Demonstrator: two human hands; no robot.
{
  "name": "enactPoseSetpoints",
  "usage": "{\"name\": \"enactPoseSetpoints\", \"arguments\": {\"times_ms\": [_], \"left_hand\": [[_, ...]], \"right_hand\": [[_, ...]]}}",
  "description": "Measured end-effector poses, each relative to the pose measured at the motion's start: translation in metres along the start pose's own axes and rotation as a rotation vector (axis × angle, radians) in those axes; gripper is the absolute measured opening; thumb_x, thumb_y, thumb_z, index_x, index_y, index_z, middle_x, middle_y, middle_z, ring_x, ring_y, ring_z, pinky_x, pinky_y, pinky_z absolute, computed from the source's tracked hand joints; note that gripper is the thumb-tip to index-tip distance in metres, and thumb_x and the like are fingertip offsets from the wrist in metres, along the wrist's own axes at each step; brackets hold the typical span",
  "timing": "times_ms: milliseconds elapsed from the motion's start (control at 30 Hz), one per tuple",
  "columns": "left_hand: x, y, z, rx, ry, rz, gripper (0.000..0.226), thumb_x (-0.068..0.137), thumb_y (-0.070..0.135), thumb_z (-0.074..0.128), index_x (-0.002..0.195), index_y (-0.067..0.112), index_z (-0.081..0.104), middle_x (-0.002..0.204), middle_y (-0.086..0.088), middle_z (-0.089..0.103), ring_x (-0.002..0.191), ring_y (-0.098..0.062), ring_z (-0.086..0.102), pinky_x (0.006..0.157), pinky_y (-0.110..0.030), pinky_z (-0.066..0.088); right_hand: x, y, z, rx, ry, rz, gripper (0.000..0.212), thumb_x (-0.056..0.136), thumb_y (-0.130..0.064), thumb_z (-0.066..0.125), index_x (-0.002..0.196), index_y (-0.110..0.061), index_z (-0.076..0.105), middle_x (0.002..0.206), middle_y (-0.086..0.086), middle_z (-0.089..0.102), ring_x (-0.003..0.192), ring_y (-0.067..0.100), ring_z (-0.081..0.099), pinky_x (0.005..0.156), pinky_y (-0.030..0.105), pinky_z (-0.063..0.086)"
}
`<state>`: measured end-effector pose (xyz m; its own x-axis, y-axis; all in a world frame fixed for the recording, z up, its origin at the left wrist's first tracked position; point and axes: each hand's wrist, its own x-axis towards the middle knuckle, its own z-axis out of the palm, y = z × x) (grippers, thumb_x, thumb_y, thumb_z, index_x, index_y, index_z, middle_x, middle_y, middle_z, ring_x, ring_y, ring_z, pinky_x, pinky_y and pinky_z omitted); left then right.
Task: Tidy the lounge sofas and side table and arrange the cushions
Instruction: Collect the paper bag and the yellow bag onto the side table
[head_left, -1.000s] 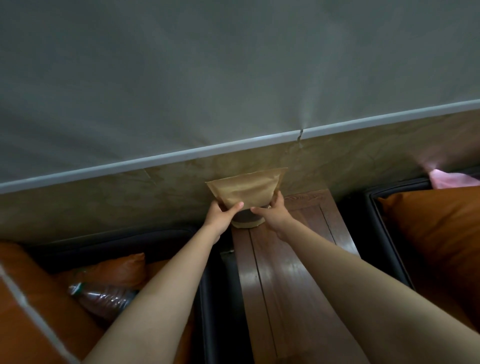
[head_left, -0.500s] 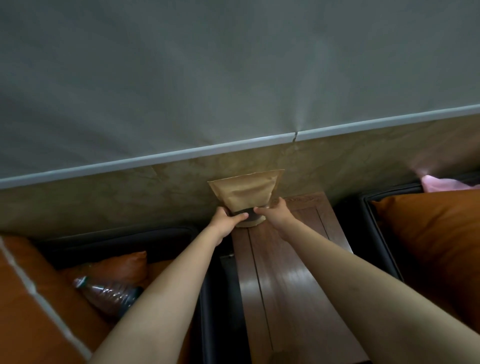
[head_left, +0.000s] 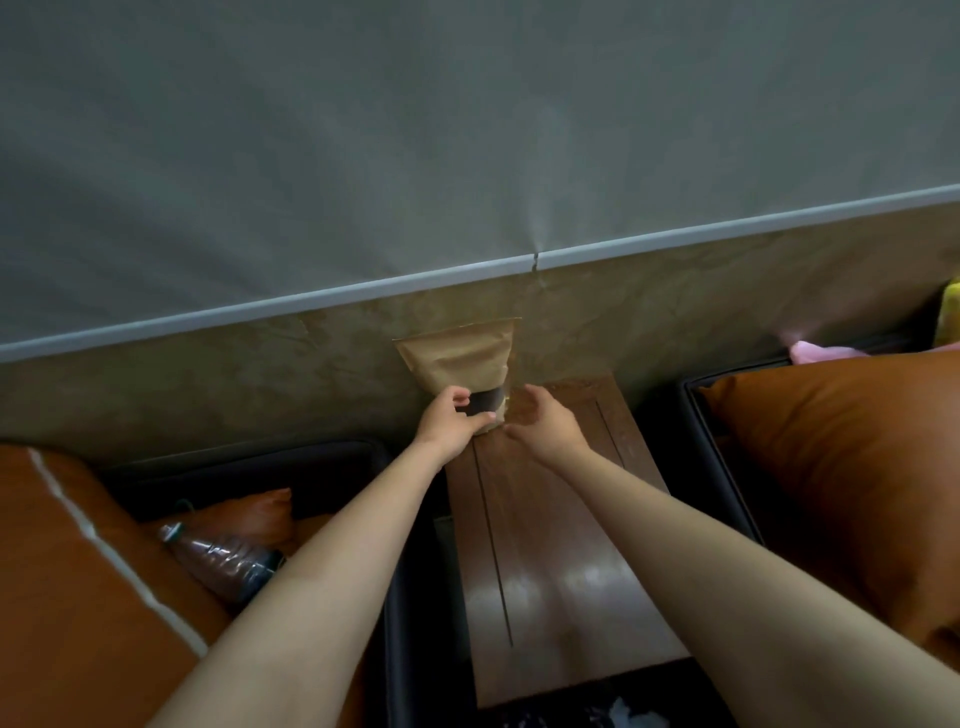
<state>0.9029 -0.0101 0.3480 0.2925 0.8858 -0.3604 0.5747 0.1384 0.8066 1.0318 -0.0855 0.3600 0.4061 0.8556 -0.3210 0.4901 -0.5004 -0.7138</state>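
Pouch (head_left: 457, 358), brown paper with a dark window low on its front, stands upright at the far end of the side table (head_left: 545, 545), its back against the wall (head_left: 675, 291). We judge that spot was chosen so the wall props it up and the rest of the wooden top is left free.

Our left hand (head_left: 449, 421) grips the pouch low down, thumb across the front by the window and fingers curled round its left edge. That steadies the base, where we judge the weight sits. Our right hand (head_left: 545, 421) is open, fingers relaxed and reaching toward the pouch's right edge; we cannot tell whether it touches. It looks placed to square the pouch or catch it should it tip.

On the left sofa (head_left: 260, 457) a bottle (head_left: 223, 558) lies on its side beside a striped cushion (head_left: 67, 571) and near a small cushion (head_left: 249, 514), so that seat is not yet tidied. On the right sofa (head_left: 727, 452) a big cushion (head_left: 831, 467) leans across the seat, with a pink cloth (head_left: 815, 351) behind it near the wall. We judge the pouch nearly set, with the bottle and cushions yet to do.
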Motion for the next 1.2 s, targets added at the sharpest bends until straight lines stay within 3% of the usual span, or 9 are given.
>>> {"name": "enactPoseSetpoints", "arguments": {"times_ms": [200,433,700,933,1200], "left_hand": [[-0.051,-0.001,0.007,0.464,-0.024,0.256,0.056,0.083,0.024,0.074,0.133,0.012,0.049,0.138,-0.006,0.050,0.125,-0.023,0.051,0.102,-0.038,0.044],[-0.103,-0.012,0.016,0.862,-0.090,0.431,0.052,0.088,0.025,0.065,0.136,0.019,0.045,0.138,-0.001,0.048,0.125,-0.022,0.050,0.096,-0.038,0.047],[-0.143,-0.027,0.021,0.914,-0.090,0.527,0.042,0.093,0.032,0.058,0.132,0.022,0.048,0.133,0.000,0.054,0.119,-0.022,0.055,0.087,-0.038,0.050],[-0.190,-0.054,0.031,1.040,-0.256,0.479,0.037,0.093,0.037,0.056,0.126,0.023,0.049,0.130,0.000,0.057,0.114,-0.021,0.057,0.085,-0.036,0.051],[-0.226,-0.017,0.083,1.068,-0.357,0.612,0.041,0.093,0.041,0.056,0.129,0.022,0.047,0.128,-0.001,0.057,0.112,-0.022,0.058,0.082,-0.036,0.051]], "right_hand": [[-0.048,0.021,-0.012,-0.354,0.019,-0.159,0.064,0.090,-0.023,0.063,0.146,-0.017,0.034,0.143,0.009,0.048,0.130,0.028,0.046,0.100,0.038,0.043],[-0.099,0.035,-0.013,-0.599,0.068,-0.221,0.055,0.093,-0.011,0.051,0.145,-0.015,0.035,0.144,0.010,0.045,0.136,0.028,0.038,0.111,0.039,0.030],[-0.158,0.046,-0.005,-0.643,0.096,-0.138,0.053,0.093,-0.013,0.052,0.143,-0.013,0.035,0.137,0.012,0.050,0.130,0.029,0.044,0.107,0.040,0.035],[-0.220,0.075,0.017,-0.621,0.032,-0.071,0.047,0.096,-0.022,0.047,0.141,-0.015,0.037,0.131,0.009,0.053,0.116,0.029,0.055,0.082,0.037,0.047],[-0.269,0.118,-0.029,-0.604,0.143,0.036,0.037,0.097,-0.027,0.044,0.132,-0.014,0.041,0.121,0.008,0.057,0.104,0.029,0.059,0.065,0.035,0.042]]}}
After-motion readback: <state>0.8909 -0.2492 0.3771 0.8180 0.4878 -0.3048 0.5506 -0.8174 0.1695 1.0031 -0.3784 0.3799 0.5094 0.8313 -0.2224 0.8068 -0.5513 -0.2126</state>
